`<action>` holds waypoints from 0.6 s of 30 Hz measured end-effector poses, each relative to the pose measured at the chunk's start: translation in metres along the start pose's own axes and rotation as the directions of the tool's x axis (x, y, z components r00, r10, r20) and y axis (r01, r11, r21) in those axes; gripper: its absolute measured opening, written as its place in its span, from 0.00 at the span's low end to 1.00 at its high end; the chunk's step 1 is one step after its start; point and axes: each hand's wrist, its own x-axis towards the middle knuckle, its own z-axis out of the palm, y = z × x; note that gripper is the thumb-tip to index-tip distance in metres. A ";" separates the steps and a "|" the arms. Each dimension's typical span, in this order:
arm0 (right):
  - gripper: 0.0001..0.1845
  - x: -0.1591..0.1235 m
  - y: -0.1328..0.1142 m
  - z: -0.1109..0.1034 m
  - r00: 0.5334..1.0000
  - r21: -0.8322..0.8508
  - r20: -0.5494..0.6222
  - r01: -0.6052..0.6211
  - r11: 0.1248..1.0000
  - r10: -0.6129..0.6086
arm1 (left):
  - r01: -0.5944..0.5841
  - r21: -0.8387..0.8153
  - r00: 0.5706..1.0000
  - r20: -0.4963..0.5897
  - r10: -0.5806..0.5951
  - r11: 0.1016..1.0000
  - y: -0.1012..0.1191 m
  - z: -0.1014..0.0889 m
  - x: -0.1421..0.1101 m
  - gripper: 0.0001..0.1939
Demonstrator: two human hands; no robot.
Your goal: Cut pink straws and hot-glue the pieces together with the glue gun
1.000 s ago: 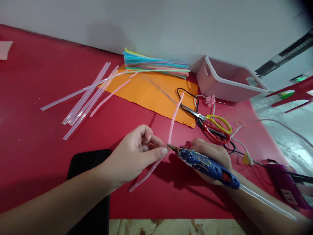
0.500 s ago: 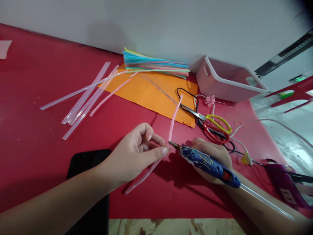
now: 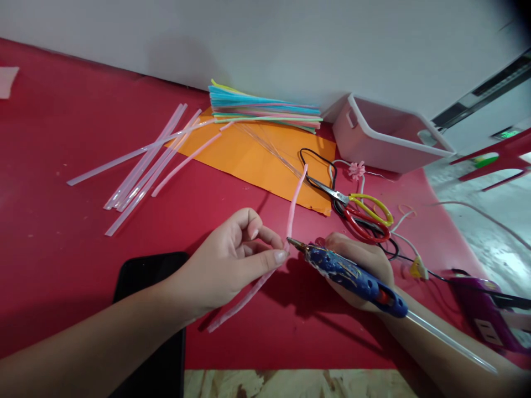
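Between thumb and fingertips, my left hand [image 3: 244, 254] pinches a pink pipe cleaner [image 3: 293, 207] near its middle. One half rises toward the orange sheet; the other slants down to the left below my hand. My right hand [image 3: 365, 260] is wrapped round a blue glue gun [image 3: 346, 271], smeared with dried glue. A clear glue stick [image 3: 452, 340] juts from the gun's back end. Its metal nozzle [image 3: 296, 244] is at the pipe cleaner, right by my left fingertips; whether it touches I cannot tell. The gun's body partly hides my right fingers.
An orange sheet [image 3: 257, 160] lies beneath a bundle of coloured pipe cleaners [image 3: 265, 108]. Clear glue sticks [image 3: 141, 166] lie to the left, scissors [image 3: 365, 215] and cords to the right. A pink bin [image 3: 381, 138] stands behind; a black phone [image 3: 151, 331] is under my left arm.
The pink pipe cleaner has shifted slightly: its upper tip is a little lower and further left, and its lower end reaches further down-left. Both hands stay almost still.
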 end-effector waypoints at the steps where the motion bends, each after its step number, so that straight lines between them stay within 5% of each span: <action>1: 0.06 0.000 0.000 0.000 1.000 0.003 0.000 0.001 1.000 -0.001 | 0.004 0.003 1.000 0.000 -0.004 1.000 0.000 0.000 0.000 0.20; 18: 0.05 0.000 -0.003 0.000 1.000 -0.046 -0.022 0.006 0.999 -0.007 | 0.031 -0.018 0.999 0.027 -0.031 0.999 -0.003 -0.003 0.000 0.19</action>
